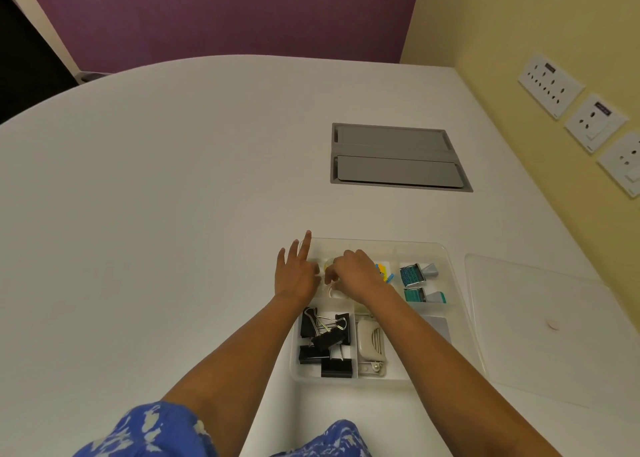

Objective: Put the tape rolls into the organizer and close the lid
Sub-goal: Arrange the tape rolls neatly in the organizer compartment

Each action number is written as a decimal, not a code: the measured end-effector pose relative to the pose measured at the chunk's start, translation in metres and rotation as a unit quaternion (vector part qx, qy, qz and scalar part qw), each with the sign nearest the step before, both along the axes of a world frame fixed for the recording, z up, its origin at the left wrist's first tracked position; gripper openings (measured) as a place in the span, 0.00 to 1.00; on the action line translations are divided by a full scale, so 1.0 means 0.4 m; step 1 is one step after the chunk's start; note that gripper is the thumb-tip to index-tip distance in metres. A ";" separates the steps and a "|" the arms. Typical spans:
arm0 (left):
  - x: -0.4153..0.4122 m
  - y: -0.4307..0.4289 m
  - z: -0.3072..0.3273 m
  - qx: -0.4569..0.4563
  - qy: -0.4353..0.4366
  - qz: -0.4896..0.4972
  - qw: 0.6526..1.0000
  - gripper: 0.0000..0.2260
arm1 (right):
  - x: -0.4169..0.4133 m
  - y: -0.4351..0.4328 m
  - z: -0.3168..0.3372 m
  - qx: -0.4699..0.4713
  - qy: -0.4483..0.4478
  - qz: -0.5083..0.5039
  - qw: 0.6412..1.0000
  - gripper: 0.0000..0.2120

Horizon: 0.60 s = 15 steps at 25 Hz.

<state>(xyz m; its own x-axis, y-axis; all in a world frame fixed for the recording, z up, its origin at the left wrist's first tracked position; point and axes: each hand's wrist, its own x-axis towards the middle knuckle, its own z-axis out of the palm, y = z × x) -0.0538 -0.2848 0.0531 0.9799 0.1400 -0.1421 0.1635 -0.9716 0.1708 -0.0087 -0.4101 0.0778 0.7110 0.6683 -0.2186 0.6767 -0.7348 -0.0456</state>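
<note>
I have both hands over the organizer's (446,249) far-left compartment, seating the clear tape rolls (334,292). Left hand (297,276) fingers are spread apart; right hand (356,273) fingers are curled, though I cannot tell whether they grip a roll. Next I judge: release, then fetch the lid (554,332) lying on the counter (173,214) just right of the organizer.

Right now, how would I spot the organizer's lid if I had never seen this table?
Start at the clear plastic compartment organizer near the white table's front edge. Directly to its right, toward the yellow wall, lies the clear flat plastic lid. Unlike the tray, it is one bare sheet without compartments.
</note>
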 end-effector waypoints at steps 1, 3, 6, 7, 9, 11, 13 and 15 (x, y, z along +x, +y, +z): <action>0.000 -0.001 0.000 0.000 0.000 0.002 1.000 0.12 | 0.001 0.001 -0.001 -0.011 -0.009 0.009 1.000 0.10; 0.000 -0.002 0.001 0.000 -0.001 0.006 1.000 0.12 | 0.003 0.006 -0.003 -0.027 -0.022 0.025 0.999 0.10; 0.001 -0.003 0.002 0.000 -0.002 0.008 1.000 0.12 | -0.003 0.009 -0.014 -0.033 -0.043 0.045 0.998 0.09; 0.001 -0.003 0.001 0.000 -0.002 0.009 1.000 0.12 | -0.004 0.007 -0.018 -0.032 -0.046 0.049 0.997 0.09; 0.000 -0.003 0.000 -0.001 -0.002 0.008 1.000 0.11 | -0.004 -0.001 -0.024 -0.023 -0.047 0.053 0.997 0.09; 0.000 -0.003 0.002 -0.005 -0.002 0.009 1.000 0.11 | -0.001 -0.009 -0.024 -0.016 -0.045 0.057 0.997 0.09; -0.001 -0.004 0.005 -0.008 -0.003 0.008 1.000 0.11 | 0.008 -0.011 -0.015 -0.019 -0.041 0.063 0.997 0.09; -0.003 -0.003 0.007 -0.011 -0.003 0.006 1.000 0.12 | 0.020 -0.006 0.001 -0.033 -0.046 0.063 0.996 0.09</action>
